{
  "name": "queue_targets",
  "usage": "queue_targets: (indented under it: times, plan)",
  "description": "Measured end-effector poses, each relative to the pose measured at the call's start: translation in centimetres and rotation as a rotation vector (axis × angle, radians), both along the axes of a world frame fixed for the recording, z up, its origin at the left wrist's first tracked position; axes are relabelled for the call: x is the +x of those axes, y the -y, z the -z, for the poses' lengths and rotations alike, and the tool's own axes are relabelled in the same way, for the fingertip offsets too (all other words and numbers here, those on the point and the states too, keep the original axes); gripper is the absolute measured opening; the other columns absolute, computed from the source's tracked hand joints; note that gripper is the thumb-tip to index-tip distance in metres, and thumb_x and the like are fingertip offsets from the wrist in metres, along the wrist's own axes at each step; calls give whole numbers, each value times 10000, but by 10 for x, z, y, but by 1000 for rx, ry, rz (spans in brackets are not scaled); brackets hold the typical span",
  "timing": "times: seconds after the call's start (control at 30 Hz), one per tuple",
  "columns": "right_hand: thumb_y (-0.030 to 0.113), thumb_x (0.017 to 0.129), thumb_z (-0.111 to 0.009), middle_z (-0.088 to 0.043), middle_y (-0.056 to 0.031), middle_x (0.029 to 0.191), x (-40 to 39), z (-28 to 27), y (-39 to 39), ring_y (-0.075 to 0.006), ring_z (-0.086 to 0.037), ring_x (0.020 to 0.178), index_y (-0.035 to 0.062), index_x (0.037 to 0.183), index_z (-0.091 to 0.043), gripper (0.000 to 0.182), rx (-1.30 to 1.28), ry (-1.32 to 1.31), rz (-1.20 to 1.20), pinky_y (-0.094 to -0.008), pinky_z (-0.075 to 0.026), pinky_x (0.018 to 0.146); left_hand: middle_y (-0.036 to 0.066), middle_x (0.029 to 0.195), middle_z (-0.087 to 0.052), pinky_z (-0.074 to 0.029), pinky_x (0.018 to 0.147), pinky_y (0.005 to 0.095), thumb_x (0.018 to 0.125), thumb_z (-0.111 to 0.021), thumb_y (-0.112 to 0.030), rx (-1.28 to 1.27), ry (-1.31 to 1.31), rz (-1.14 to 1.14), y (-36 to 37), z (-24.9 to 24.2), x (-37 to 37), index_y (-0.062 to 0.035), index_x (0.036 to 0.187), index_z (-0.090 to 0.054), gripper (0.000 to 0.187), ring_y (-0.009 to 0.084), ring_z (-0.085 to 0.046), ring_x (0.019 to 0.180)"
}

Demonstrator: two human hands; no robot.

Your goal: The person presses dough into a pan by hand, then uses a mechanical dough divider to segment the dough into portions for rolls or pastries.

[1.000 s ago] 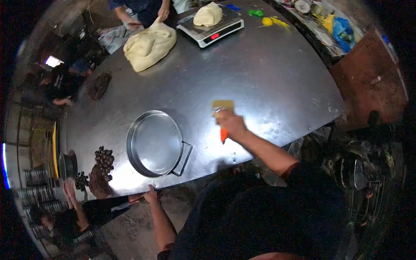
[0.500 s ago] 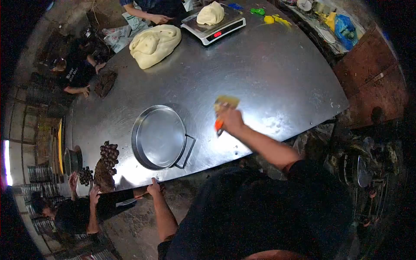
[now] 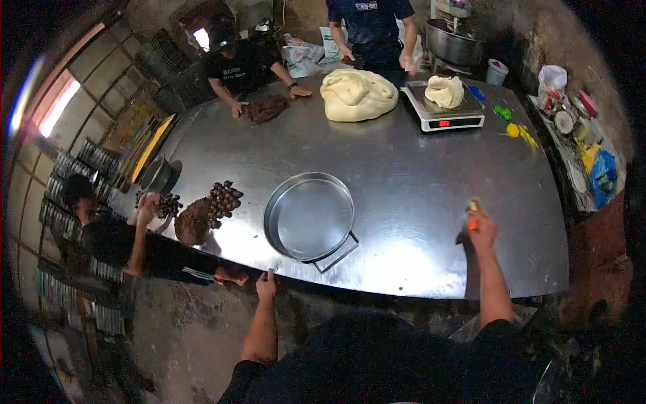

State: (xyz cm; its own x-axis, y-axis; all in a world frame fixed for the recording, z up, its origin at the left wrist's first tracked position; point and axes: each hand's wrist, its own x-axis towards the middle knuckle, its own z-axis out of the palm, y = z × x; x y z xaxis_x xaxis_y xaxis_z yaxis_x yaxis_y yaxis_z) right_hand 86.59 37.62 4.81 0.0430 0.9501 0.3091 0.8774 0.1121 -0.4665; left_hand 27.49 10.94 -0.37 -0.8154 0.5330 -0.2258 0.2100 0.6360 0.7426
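My right hand (image 3: 482, 230) is closed around what looks like a flat brush (image 3: 475, 210) with an orange handle. It is held over the right part of the steel table (image 3: 431, 182), and blur hides its tip. My left hand (image 3: 266, 285) grips the table's near edge, with its other fingers partly hidden. Just beyond that hand lies a round metal pan (image 3: 309, 215) with a wire handle facing me.
Pale dough (image 3: 358, 97) and a digital scale (image 3: 444, 108) bearing a dough piece occupy the far side. Dark brown balls (image 3: 223, 200) sit beside a brown mass (image 3: 192, 222) at left. Co-workers stand at the far side and left. Green and yellow bits (image 3: 518, 130) lie far right.
My view has swung left and up, so the pan and dough appear farther right. My right hand has moved rightward over the table with the brush. My left hand stays at the table edge.
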Motion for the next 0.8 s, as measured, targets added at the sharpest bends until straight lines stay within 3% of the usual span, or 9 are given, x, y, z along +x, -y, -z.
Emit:
queue_targets:
  times: [0.07,0.13,0.17,0.23,0.4,0.47,0.63,0.7,0.8]
  plan:
    - [152,808,-632,-658,-84,1039,24,-7,14,-275,-648,829,158,972,-710,182,54,121,34,-360,-525,714,226,967,-663,-479,771,441,865,-563,-481,3,116,17,30,14,3,68,1193,-559,640,358,-632,883]
    - [164,850,-618,-666,-84,953,30,-7,39,-273,-643,754,83,987,-687,174,120,243,186,-362,-517,693,206,1010,-661,-478,794,434,856,-574,-418,-54,-149,68,86,89,-16,41,1207,-557,578,368,-620,921]
    - [164,850,-618,-666,-84,953,22,0,51,-273,-643,754,83,987,-687,174,125,254,175,-362,-517,693,205,1048,-651,-478,817,432,846,-578,-386,-234,-108,108,110,81,-7,25,1201,-566,543,381,-612,952]
    - [218,895,-593,-655,-118,875,0,22,69,-295,-624,691,17,1025,-640,244,535,339,128,-386,-511,666,209,1085,-638,-476,854,427,831,-577,-331,-392,-23,178,173,111,-1,1,1159,-598,466,403,-596,993]
    - [152,805,-605,-587,-128,1147,-163,19,181,-327,-596,990,134,1140,-604,336,-184,409,99,-448,-507,785,187,997,-631,-479,763,412,841,-569,-269,-518,356,206,355,197,-17,-7,1112,-620,381,371,-591,893]
    - [132,867,-522,-594,-129,1205,-203,24,210,-333,-593,1040,209,1094,-665,279,82,342,-112,-446,-532,732,174,954,-629,-482,711,406,847,-568,-250,-549,475,156,400,204,-26,-7,1107,-620,359,351,-592,837]
    - [142,883,-504,-539,-117,1270,-217,42,205,-360,-586,1018,225,1218,-559,350,-85,456,-112,-433,-509,815,141,847,-624,-488,580,392,865,-564,-202,-360,573,9,447,210,-80,-7,1095,-619,306,299,-596,699]
    - [92,845,-514,-483,-137,1270,-221,15,191,-359,-513,1087,118,1210,-573,371,-171,393,-51,-431,-491,865,128,804,-622,-490,528,386,872,-563,-183,-183,603,-46,449,214,-106,-7,1090,-618,285,278,-598,643]
    - [92,814,-559,-500,-156,1271,-229,15,179,-355,-506,1108,105,1188,-599,377,21,551,-143,-413,-460,910,108,740,-619,-494,450,377,882,-561,-154,209,669,-99,433,226,-139,-7,1082,-618,254,247,-600,560]
